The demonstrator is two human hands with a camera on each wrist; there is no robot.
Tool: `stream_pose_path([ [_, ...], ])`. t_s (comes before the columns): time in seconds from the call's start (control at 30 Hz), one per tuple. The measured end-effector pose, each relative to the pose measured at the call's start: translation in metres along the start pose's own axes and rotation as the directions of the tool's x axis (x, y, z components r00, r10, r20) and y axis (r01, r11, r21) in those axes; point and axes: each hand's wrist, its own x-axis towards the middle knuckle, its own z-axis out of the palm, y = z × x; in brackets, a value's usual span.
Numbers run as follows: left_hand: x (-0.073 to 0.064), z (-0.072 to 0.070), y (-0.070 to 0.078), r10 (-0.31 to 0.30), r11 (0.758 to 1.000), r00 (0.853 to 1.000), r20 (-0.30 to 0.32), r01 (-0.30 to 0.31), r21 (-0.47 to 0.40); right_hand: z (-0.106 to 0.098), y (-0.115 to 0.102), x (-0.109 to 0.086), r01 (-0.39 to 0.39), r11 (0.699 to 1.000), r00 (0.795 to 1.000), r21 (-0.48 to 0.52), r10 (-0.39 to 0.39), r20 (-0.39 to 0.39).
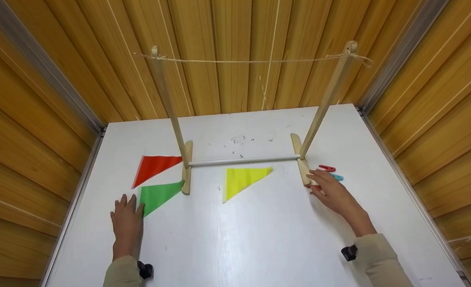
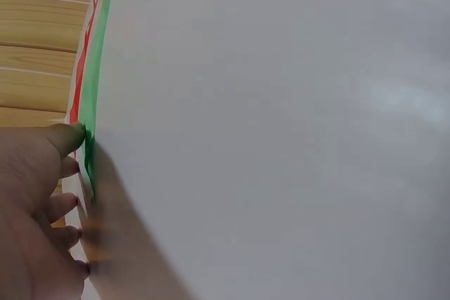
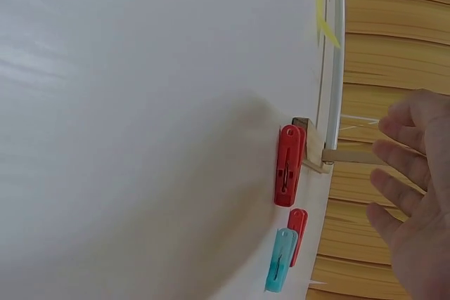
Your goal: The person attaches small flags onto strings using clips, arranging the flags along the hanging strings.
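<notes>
- Your left hand lies relaxed at the glossy white table, thumb touching the green flag.
- Your right hand, fingers loose and holding nothing, is near three clips by the stand.
- The yellow flag lies before the rod, the red flag beyond the green.
- Dark smudges mark the tabletop past the rod.
- Behind the string, plank walls meet at grey corner strips.

- From the head, the table is viewed forward and down.
- From each wrist, it is seen closer, sideways.
- Green pennant is shared by head and left wrist, blue clothespin by head and right.
</notes>
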Motion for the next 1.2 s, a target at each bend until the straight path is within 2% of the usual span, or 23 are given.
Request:
stream_pose_path([
  [0.13, 0.005, 0.000, 0.003, -0.018, 0.998, 1.000, -0.015, 0.017, -0.065, -0.002, 0.001, -0.002, -0.004, 1.000, 1.000, 0.000, 0.004, -0.001],
  [0.23, 0.008, -0.002, 0.005, -0.037, 0.992, 0.999, -0.002, 0.037, -0.123, -0.004, 0.002, -0.001, -0.013, 1.000, 1.000, 0.003, 0.013, 0.015],
  [0.37, 0.013, -0.002, 0.007, -0.034, 0.987, 0.999, 0.014, 0.036, -0.159, -0.006, 0.002, 0.000, -0.023, 1.000, 0.999, 0.003, 0.023, 0.036],
  [0.53, 0.018, 0.004, 0.008, -0.044, 0.974, 0.997, -0.070, 0.027, -0.226, -0.006, 0.002, 0.001, 0.003, 1.000, 1.000, 0.004, -0.003, 0.016],
  [0.7, 0.019, 0.006, 0.010, -0.090, 0.950, 0.986, -0.141, 0.043, -0.309, -0.006, 0.000, 0.004, 0.022, 1.000, 1.000, 0.007, -0.022, 0.004],
  [0.9, 0.020, 0.006, 0.010, -0.169, 0.913, 0.974, -0.148, 0.098, -0.396, -0.006, 0.000, 0.006, 0.009, 1.000, 1.000, 0.002, -0.009, 0.025],
  [1.1, 0.026, 0.008, 0.015, -0.252, 0.861, 0.944, -0.211, 0.120, -0.493, -0.005, 0.002, 0.005, -0.001, 1.000, 1.000, 0.008, 0.001, 0.025],
  [1.2, 0.028, 0.008, 0.018, -0.295, 0.834, 0.931, -0.215, 0.141, -0.534, -0.004, 0.002, 0.004, -0.005, 1.000, 1.000, 0.004, 0.005, 0.028],
])
